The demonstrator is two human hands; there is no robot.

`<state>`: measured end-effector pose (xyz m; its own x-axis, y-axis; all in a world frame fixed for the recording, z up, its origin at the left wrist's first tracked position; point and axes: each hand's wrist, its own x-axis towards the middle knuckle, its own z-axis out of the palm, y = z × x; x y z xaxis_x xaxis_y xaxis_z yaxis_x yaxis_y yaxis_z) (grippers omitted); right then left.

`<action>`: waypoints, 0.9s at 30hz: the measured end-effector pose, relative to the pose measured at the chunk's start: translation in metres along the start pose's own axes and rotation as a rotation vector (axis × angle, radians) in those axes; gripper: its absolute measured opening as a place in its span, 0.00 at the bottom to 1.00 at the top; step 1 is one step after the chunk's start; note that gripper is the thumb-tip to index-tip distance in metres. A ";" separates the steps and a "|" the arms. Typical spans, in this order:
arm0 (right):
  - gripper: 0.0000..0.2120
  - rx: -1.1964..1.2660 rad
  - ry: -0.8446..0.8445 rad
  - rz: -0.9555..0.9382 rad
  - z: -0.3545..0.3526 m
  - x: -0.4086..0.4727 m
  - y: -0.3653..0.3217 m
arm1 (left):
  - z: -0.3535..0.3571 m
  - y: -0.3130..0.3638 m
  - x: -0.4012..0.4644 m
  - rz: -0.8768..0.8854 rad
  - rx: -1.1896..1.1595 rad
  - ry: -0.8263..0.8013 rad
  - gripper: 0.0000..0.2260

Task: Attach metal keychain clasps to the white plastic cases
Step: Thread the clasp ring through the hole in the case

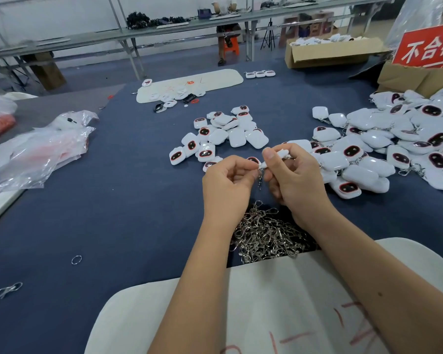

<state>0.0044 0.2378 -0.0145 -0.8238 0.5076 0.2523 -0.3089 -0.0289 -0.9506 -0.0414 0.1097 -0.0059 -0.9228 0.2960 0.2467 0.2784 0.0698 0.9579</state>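
White plastic cases lie in two groups on the dark blue table (118,200), as the single head view shows. A smaller heap of bare cases (216,135) sits just beyond the hands; no chain is visible on any of them, so these appear to be the work left. A much larger heap of cases with clasps (384,146) spreads to the right, with short chains and rings showing between the shells, which suggests that well over half of the visible stock is done. The pile of metal clasps (264,233) lies close to the person, between the forearms, and still holds many pieces. Above it, the right hand (294,175) curls its fingers around one white case (276,153), thumb pressed on top. The left hand (228,175) has its fingers bent inward and pinches at the lower corner of that case, where a short clasp chain (260,177) hangs down; whether the ring is already threaded through cannot be told. A loose ring (76,259) and a stray clasp (8,290) lie well apart on the left. Clear plastic bags (44,146) rest at the far left edge.
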 end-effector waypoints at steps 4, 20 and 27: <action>0.08 0.107 -0.008 0.028 -0.001 0.001 -0.001 | 0.007 0.003 -0.001 -0.195 -0.233 -0.028 0.03; 0.08 0.071 -0.035 0.012 -0.002 -0.002 -0.003 | 0.006 0.009 -0.003 -0.120 -0.296 0.079 0.11; 0.10 -0.001 -0.084 -0.022 -0.001 -0.002 0.000 | 0.000 0.000 0.003 0.010 0.048 0.010 0.12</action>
<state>0.0068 0.2377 -0.0153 -0.8536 0.4345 0.2873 -0.3268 -0.0173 -0.9449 -0.0446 0.1111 -0.0055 -0.9224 0.2870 0.2583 0.3002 0.1123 0.9473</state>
